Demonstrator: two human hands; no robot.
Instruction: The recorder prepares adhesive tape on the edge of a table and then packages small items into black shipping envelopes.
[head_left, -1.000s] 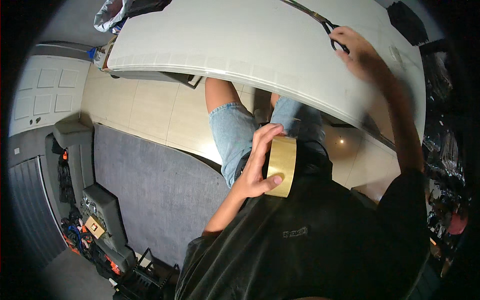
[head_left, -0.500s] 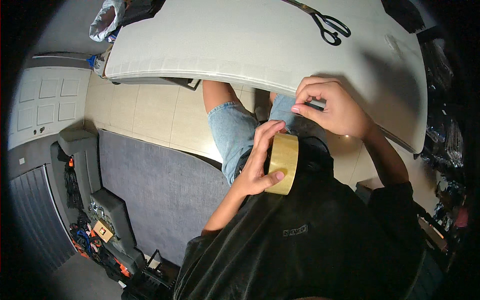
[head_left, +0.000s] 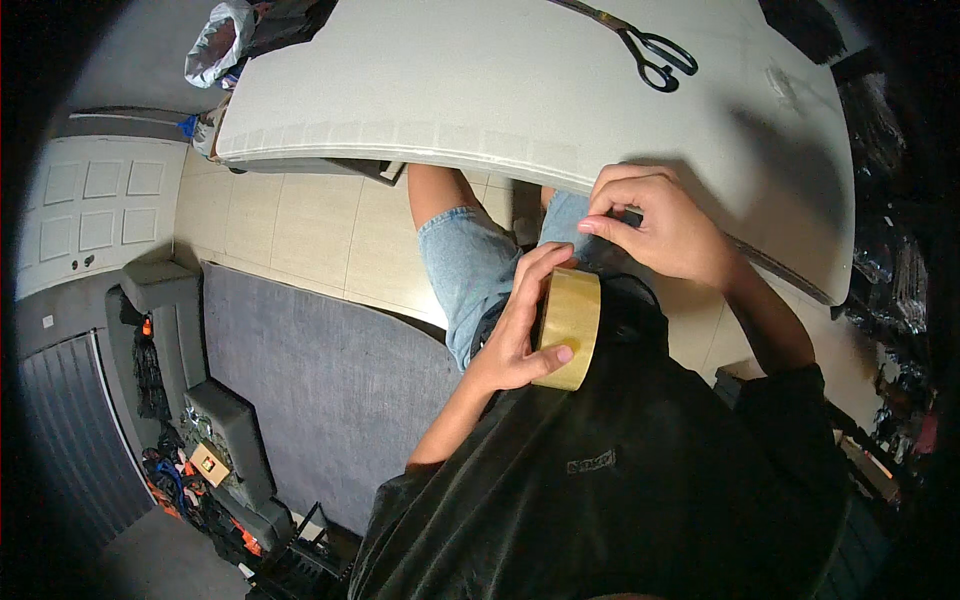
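The left hand (head_left: pixel 515 340) holds a yellowish roll of tape (head_left: pixel 575 325) in front of the black shirt (head_left: pixel 620 490), closed on it with the thumb pressed against the outer band and the fingers along its left side; from here I can't tell how far they reach into the core. The roll stands on edge, its long axis running from near the belly away toward the white table (head_left: pixel 400 85), tipped slightly to the right at the far end. The right hand (head_left: pixel 660 220) hangs off beyond that far end and to its right, near the roll but apart from it, so the roll lies back toward the body and to the left of those fingertips. Thumb and forefinger are drawn close, almost a pinch; whether they touch, or have a thin strip between them, I can't make out. The scissors (head_left: pixel 628 36) lie on the table, well past the right hand, handles toward the person's right. As for containers, a pale plastic bag (head_left: pixel 218 45) gapes at the table's far left corner, its contents too dark to name, and a small cardboard box (head_left: pixel 210 464) sits on the grey sofa (head_left: pixel 226 415), whatever it holds unclear.
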